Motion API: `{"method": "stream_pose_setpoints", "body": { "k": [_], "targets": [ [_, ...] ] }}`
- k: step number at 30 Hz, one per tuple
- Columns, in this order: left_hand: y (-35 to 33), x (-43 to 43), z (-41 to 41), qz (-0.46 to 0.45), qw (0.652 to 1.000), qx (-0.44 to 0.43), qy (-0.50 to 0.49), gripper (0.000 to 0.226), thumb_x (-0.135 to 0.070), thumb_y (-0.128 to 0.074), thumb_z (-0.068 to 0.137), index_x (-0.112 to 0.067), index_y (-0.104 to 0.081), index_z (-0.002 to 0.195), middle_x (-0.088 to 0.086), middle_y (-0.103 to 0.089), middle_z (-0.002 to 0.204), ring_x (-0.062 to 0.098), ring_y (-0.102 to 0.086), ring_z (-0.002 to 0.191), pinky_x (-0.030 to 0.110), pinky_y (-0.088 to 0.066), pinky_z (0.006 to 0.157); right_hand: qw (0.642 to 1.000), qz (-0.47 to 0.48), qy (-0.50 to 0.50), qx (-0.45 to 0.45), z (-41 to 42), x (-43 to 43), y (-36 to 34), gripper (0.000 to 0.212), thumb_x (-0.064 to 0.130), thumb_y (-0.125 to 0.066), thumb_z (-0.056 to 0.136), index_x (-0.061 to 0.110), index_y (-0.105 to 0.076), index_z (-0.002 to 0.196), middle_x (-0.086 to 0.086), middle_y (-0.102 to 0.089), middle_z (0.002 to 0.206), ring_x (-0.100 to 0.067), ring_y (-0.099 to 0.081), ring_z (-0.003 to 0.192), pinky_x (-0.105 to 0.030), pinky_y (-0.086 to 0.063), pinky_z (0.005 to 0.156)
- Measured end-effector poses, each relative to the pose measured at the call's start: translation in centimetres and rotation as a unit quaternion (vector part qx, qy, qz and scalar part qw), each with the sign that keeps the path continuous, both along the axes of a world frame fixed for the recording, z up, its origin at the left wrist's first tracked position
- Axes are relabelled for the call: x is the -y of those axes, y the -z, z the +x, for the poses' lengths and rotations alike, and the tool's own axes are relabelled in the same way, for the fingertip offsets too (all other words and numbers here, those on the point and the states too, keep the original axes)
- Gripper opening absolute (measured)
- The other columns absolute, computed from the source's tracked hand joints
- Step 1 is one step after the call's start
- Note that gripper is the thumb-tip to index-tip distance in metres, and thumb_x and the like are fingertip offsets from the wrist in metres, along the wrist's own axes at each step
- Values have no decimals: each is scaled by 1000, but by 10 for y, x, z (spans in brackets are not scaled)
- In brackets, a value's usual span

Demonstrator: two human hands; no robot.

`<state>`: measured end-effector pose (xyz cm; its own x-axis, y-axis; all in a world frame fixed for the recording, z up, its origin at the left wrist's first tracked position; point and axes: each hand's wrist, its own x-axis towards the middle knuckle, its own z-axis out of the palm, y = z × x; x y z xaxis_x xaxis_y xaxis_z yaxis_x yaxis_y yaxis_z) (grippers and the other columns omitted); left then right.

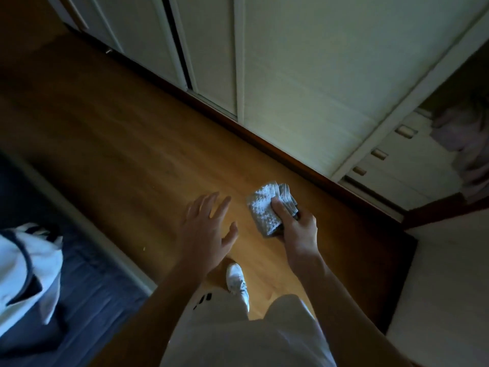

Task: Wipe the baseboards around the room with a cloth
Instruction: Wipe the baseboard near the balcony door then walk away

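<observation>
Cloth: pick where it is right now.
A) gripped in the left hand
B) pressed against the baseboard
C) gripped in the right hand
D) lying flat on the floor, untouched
C: the right hand grips the folded cloth, thumb on top; the left hand is spread open, empty.

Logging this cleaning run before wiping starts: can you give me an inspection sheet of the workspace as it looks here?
Surface: wooden floor, dimly lit.
Job's things: folded grey cloth in the right hand, not touching the dark baseboard under the sliding doors.
Clutter: white bag-like item on the dark surface at left.
Grippers: left hand open, fingers spread; right hand grips the cloth.
Cables: nothing seen.
Surroundings: open closet with drawers at right; white shoe on the floor.
</observation>
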<state>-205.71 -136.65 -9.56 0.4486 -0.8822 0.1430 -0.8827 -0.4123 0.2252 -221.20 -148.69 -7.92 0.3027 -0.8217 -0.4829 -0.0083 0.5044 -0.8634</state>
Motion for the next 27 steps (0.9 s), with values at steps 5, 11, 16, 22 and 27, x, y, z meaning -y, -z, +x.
{"method": "stream_pose_setpoints", "body": {
  "k": [5, 11, 16, 22, 27],
  "targets": [
    [-1, 31, 71, 0, 999, -8, -37, 56, -44, -63, 90, -16, -56, 139, 10, -58, 138, 28, -55, 122, 47, -49, 96, 999, -5, -49, 0, 82, 43, -4, 36, 41, -84, 74, 16, -75, 98, -8, -76, 92, -28, -75, 83, -43, -60, 67],
    [3, 64, 132, 4, 995, -27, -92, 57, -47, -52, 91, -17, -58, 139, 11, -60, 135, 32, -55, 120, 48, -46, 97, 995, -20, -90, -47, 148, 91, 7, 33, 48, -83, 67, 27, -77, 92, -2, -76, 91, -22, -74, 86, -53, -61, 73],
    [8, 97, 186, -10, 993, -9, -116, 53, -45, -54, 92, -16, -60, 136, 11, -58, 138, 31, -53, 126, 47, -44, 99, 988, -13, -140, -56, 219, 139, 11, 43, 49, -83, 68, 17, -77, 96, -5, -76, 90, -25, -74, 88, -46, -61, 76],
    [6, 159, 262, -15, 982, 8, -189, 53, -45, -52, 92, -15, -61, 135, 12, -59, 138, 32, -54, 124, 47, -44, 97, 975, -31, -220, 1, 320, 212, 7, 26, 33, -76, 83, 20, -74, 106, 3, -76, 96, -9, -73, 85, -18, -56, 65],
    [-6, 210, 320, -4, 968, 9, -249, 54, -46, -50, 93, -16, -60, 137, 12, -58, 140, 34, -53, 127, 51, -45, 100, 951, -48, -303, 28, 397, 275, -2, 12, 32, -72, 88, 30, -73, 99, 9, -76, 96, -7, -72, 89, -16, -55, 67]
  ]
}}
